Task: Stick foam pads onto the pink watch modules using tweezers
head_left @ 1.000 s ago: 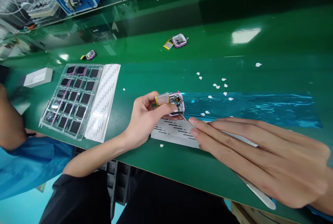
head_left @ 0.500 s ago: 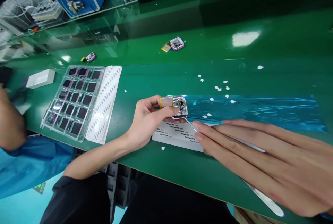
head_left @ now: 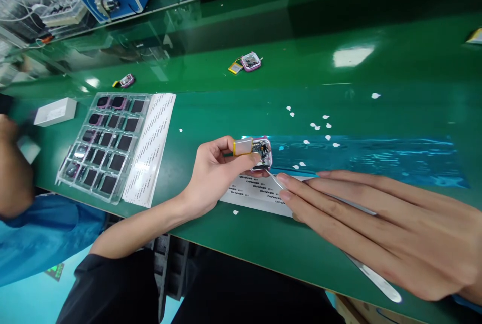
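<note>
My left hand [head_left: 214, 176] is closed around a small, open, pink-edged watch case [head_left: 265, 150] with its circuit board showing. The thumb presses on the board. A flat silver battery cell [head_left: 243, 146] with yellow edges sticks out beside the case, near my index finger. My right hand [head_left: 376, 228] grips a slim metal tool [head_left: 380, 281] with a flat, rounded rear end. Its thin front tip touches or nearly touches the lower edge of the case. A second metal strip [head_left: 356, 205] shows between my right fingers. Under both hands lies a printed white sheet [head_left: 256, 194].
A clear tray [head_left: 126, 166] of dark square parts and a white label sheet [head_left: 150, 148] are at left. Blue film [head_left: 369, 158] and several white tabs [head_left: 317, 127] lie ahead. Another open case [head_left: 250, 62] sits farther back. A co-worker's arm [head_left: 15, 163] is at far left.
The view has shifted slightly, and a yellow-edged piece now shows at the far right edge. Both hands keep nearly the same pose, with the tool tip still at the case's lower edge.
</note>
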`<state>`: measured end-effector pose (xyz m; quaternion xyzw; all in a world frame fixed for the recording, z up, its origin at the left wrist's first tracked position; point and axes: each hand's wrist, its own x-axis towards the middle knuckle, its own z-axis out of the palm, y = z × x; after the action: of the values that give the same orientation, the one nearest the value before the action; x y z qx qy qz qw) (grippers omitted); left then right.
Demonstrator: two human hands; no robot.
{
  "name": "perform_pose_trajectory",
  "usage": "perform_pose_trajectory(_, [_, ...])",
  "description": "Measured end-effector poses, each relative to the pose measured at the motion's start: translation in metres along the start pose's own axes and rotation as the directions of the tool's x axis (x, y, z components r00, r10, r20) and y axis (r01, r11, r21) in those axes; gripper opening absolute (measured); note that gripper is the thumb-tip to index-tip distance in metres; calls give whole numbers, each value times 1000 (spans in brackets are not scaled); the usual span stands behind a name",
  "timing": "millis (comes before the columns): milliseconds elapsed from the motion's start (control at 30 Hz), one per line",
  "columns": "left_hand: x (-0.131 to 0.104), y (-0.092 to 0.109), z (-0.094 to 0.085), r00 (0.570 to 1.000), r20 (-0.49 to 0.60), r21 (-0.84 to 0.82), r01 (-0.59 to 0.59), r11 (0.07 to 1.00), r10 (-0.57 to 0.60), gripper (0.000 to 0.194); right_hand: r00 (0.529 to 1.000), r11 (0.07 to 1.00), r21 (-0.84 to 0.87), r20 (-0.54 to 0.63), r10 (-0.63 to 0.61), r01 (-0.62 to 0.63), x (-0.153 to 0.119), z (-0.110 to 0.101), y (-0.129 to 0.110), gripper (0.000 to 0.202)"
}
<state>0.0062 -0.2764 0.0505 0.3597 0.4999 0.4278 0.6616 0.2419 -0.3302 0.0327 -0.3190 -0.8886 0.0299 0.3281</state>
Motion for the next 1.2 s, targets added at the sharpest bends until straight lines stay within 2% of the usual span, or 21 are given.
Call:
perform_pose_trajectory(233, [-2,-3,5,997,-31,41,-76,996,77,31,997,995,-61,35,-75,77,6,1,4,47])
perform_pose_trajectory(367, [-2,-2,6,992,-53,75,-108,991,112,39,993,988,-99,-3,-120,120,9,-1,3,38])
perform_pose_trajectory(533, [-4,-1,4,991,-19,85,-131,988,133,36,998,997,-61,40,-46,48,8,-3,3,56])
perform_pose_trajectory(633, [-5,-2,4,991,-15,84,-129,988,131,34,997,998,-26,57,-47,48,11,-5,10,61])
perform_pose_trajectory(733, [-4,-3,4,990,0,72,-138,988,139,31,998,997,51,37,-55,53,15,-9,19,67])
perform_pose_trajectory(833, [-5,-1,3,993,31,65,-118,991,116,34,997,986,162,73,21,-33,20,-12,25,73])
perform_pose_trajectory(933, [-6,1,3,995,43,61,-97,993,95,42,990,962,237,81,115,-131,24,-14,25,67])
perform_pose_trajectory(1067, [-7,2,4,993,66,44,-101,994,98,45,986,939,301,50,157,-165,28,-14,23,55])
perform_pose_trajectory(1200, [-7,2,4,992,89,49,-99,994,94,46,982,950,248,53,181,-189,26,-12,21,47])
